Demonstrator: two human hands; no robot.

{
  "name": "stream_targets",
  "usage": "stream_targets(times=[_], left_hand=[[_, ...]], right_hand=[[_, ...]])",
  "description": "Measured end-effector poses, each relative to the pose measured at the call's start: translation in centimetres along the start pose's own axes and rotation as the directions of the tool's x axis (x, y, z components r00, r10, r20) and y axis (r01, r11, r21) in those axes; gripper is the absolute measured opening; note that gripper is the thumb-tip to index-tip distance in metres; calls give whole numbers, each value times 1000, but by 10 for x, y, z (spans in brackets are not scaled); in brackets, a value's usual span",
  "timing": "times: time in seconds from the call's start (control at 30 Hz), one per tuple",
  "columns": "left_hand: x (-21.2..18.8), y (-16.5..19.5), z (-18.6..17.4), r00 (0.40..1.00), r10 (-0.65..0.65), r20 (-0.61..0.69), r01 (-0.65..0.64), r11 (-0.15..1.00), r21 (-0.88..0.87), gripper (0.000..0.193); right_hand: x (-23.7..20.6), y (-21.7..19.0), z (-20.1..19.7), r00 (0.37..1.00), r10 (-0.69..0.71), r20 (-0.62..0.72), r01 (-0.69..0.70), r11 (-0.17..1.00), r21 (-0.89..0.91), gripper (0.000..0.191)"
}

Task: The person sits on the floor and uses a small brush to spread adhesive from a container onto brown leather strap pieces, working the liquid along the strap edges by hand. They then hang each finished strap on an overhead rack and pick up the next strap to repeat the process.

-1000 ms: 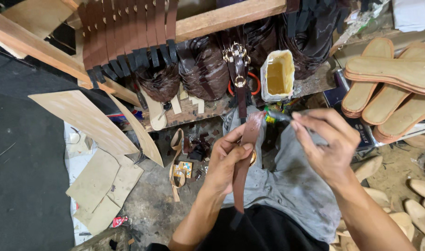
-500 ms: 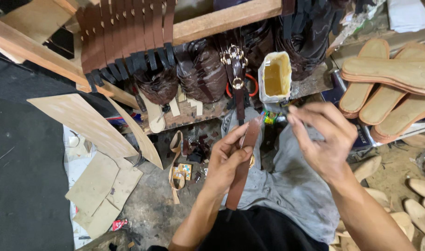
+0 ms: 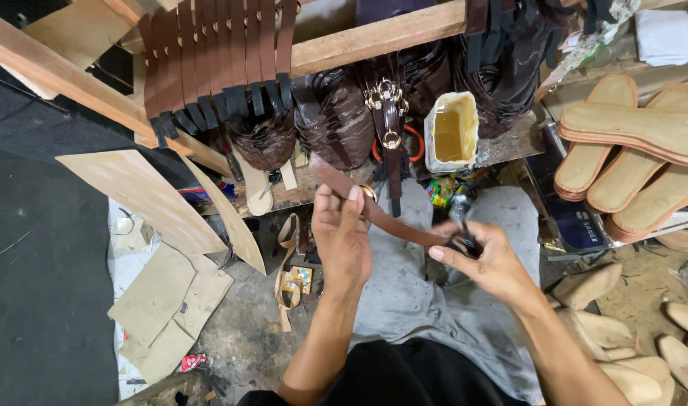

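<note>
- Overhead, a wooden beam [image 3: 374, 34] runs across the top; brown straps [image 3: 216, 53] hang over it to the left of the tub, and dark bundles of straps hang below it.
- Just under the beam stands one open tub [image 3: 451, 131] of yellowish glue, the landmark for what follows.
- Right of the tub lie tan soles [image 3: 630, 143], about five in a loose stack.
- Far left of the tub, pale board pieces [image 3: 145, 199] lean and lie on the floor.
- Left of the tub hangs a dark strap with gold buckles [image 3: 390, 113]; at least three rings show.
- Below the tub, over a lap in grey cloth, one brown strap [image 3: 393, 222] slants from upper left down to lower right, between both hands.
- Left hand [image 3: 342, 237], below and left of the tub, is closed round the strap's upper part, thumb and fingertips pinching it by a gold ring [image 3: 368, 192].
- Right hand [image 3: 488, 259], straight below the tub, holds the strap's lower end with curled fingers, along with a small dark tool [image 3: 461, 218]; I cannot tell what kind.
- Nothing lies between the hands and the tub except small wrappers.
</note>
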State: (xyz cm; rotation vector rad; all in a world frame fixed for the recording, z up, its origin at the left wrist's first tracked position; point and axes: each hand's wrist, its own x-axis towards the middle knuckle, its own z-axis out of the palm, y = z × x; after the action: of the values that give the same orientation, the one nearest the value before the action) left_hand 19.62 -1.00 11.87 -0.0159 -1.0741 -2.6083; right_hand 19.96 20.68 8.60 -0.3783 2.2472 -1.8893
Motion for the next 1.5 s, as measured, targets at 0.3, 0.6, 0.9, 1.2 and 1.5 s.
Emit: stream_targets(times=[0.3,0.6,0.9,1.2,1.5], left_hand=[[-26,-14,11,892,-286,351,142,912,384,15],[-30,-15,18,967,-202,156,127,912,390,15],[-24,-13,28,996,-18,84,-5,962,273,14],[-29,-15,29,998,46,52,-63,906,418,13],[-29,-9,30,999,22,38,-36,908,418,11]], right_hand=[[4,-8,-16,999,-33,-1,33,998,-55,15],[6,-28,-3,963,-50,-264,71,995,71,16],[-12,-65,2,869,-339,-361,108,841,-530,29],[-8,-72,6,777,-579,-249,231,629,-743,31],[-8,-76,6,770,-581,-264,214,625,-751,27]])
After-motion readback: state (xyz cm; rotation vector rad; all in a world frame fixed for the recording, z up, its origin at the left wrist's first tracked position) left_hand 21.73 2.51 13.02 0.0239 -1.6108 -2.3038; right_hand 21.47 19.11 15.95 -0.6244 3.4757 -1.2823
